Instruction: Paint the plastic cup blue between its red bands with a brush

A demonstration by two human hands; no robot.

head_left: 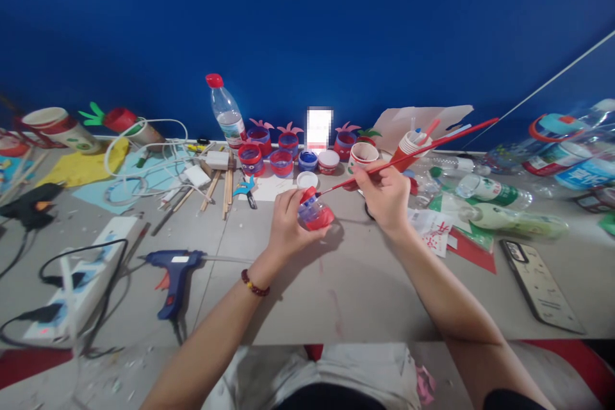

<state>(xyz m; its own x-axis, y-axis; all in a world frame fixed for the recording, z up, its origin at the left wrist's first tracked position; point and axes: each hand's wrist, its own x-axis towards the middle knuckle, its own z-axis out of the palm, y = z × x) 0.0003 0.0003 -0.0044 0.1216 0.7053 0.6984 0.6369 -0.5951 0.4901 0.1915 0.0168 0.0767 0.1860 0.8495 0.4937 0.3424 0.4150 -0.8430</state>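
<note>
My left hand [288, 224] is closed around a small clear plastic cup [316, 210], tilted on its side above the table, with red paint at both ends and some blue near one rim. In my right hand [384, 195] is a long red paintbrush [423, 151], gripped like a pen. Its tip meets the cup's upper rim or lies right beside it; I cannot tell whether they touch. Just behind the cup are an open jar of blue paint [308, 161], a jar of red and white paint [328, 162] and a white lid [307, 180].
Several painted cups [281, 163] stand by the blue wall near a bottle [227, 112]. To the left lie a hot glue gun [173, 275], a power strip [89, 278] and cables. On the right are plastic bottles [514, 218], a paper cup [364, 155] and a phone [541, 285].
</note>
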